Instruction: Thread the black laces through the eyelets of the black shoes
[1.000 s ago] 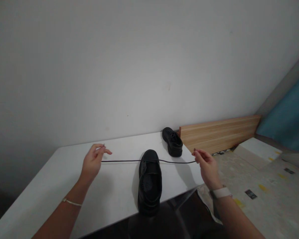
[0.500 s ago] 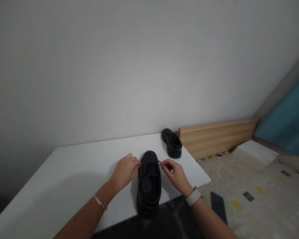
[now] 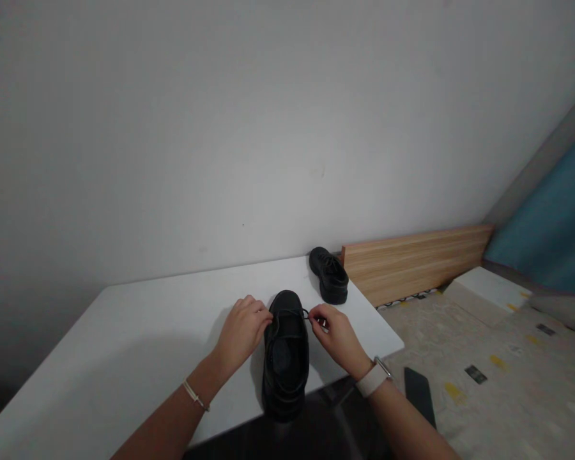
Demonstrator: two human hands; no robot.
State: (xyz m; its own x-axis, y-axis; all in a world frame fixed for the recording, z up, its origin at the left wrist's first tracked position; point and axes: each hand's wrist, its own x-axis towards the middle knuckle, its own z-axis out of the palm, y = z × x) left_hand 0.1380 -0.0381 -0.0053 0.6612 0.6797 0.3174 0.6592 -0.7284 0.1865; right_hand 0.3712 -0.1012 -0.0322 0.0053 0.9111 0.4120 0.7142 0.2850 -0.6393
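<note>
A black shoe stands on the white table, toe pointing away from me. A thin black lace runs across its front eyelets. My left hand is closed against the shoe's left side, pinching the lace there. My right hand is closed on the lace at the shoe's right side, and a short loop of it shows above the fingers. A bracelet is on my left wrist and a pale watch band on my right.
A second black shoe sits at the table's far right corner near the wall. A wooden board leans along the wall on the floor. A dark flat object lies on the patterned floor right of the table.
A second ago my hands were wide apart with the lace stretched straight between them. Both have come in to the shoe's sides and have hardly moved in the last half second.
</note>
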